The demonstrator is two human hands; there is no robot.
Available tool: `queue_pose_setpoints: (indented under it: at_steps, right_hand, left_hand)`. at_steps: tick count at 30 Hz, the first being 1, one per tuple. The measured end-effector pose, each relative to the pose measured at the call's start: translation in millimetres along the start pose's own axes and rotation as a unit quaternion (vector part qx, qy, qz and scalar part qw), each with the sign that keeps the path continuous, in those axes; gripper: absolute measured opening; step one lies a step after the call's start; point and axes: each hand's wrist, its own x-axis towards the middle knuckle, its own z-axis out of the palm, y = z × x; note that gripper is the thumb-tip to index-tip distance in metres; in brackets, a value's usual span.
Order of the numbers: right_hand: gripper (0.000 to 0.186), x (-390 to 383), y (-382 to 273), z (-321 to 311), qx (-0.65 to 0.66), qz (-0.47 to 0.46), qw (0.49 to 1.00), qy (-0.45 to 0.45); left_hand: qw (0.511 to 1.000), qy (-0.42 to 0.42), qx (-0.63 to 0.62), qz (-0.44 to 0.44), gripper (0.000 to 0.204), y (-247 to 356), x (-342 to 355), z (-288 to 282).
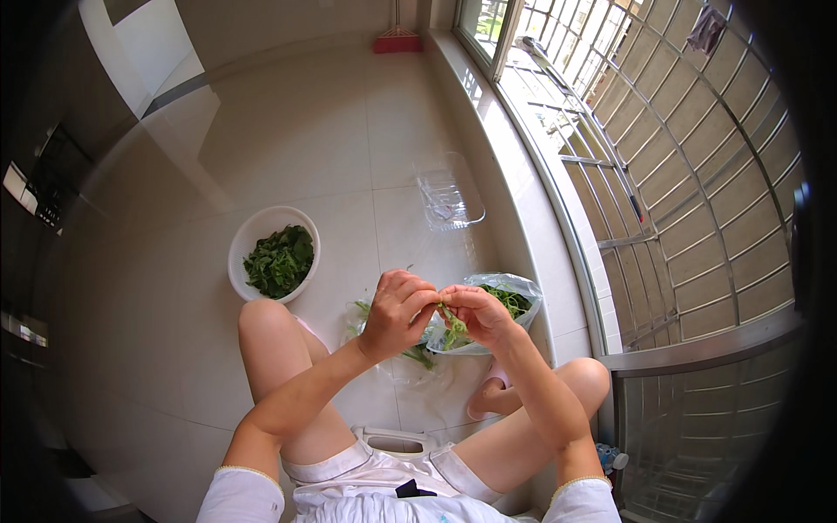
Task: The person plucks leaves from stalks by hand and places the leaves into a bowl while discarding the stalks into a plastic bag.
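Two hands picking at a leafy green sprig above a glossy tiled floor.

The left hand (pixel 397 312) and right hand (pixel 475 312) meet fingertip to fingertip, each grip pinched narrow on one limp, crinkled green sprig (pixel 452 326) that hangs between them, held in the air over the person's bare knees. Just beyond the right hand sits one bowl lined with a thin, shiny plastic bag (pixel 514 288), holding more dark stems. One round white bowl (pixel 253 235), smooth and matte, lies well apart to the left, half filled with plucked dark green leaves. One clear, rigid plastic container (pixel 449 199) stands farther off near the window ledge. A few loose stems (pixel 417 356) lie on the pale floor (pixel 288 131) under the hands.
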Motion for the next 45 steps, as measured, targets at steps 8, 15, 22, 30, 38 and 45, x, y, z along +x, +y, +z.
queue_pose_setpoints:
  at_steps: [8, 15, 22, 30, 38, 45]
  right_hand:
    - [0.009, -9, -6, 15, -0.114, -0.008, 0.993, 0.006]
    - [0.008, -6, -3, 12, -0.017, -0.032, 0.999, 0.011]
    - [0.007, -9, -6, 13, 0.007, -0.031, 0.999, -0.009]
    - [0.007, -4, 0, 8, 0.05, -0.077, 0.996, -0.022]
    - [0.007, -6, -11, 6, 0.065, -0.129, 0.989, -0.039]
    - [0.008, -9, -23, -2, 0.092, -0.183, 0.979, -0.004]
  left_hand:
    - [1.0, 0.017, 0.003, -0.019, 0.014, -2, -1, -1]
    - [0.999, 0.021, 0.017, 0.035, 0.018, 0, 1, -2]
    - [0.998, 0.013, 0.025, 0.056, 0.018, 5, 2, -4]
    - [0.997, -0.021, -0.075, -0.015, 0.021, 3, 0, -6]
    - [0.993, -0.057, -0.1, -0.035, 0.018, 5, -2, -6]
    - [0.987, -0.129, -0.071, -0.069, 0.012, -6, -11, 0]
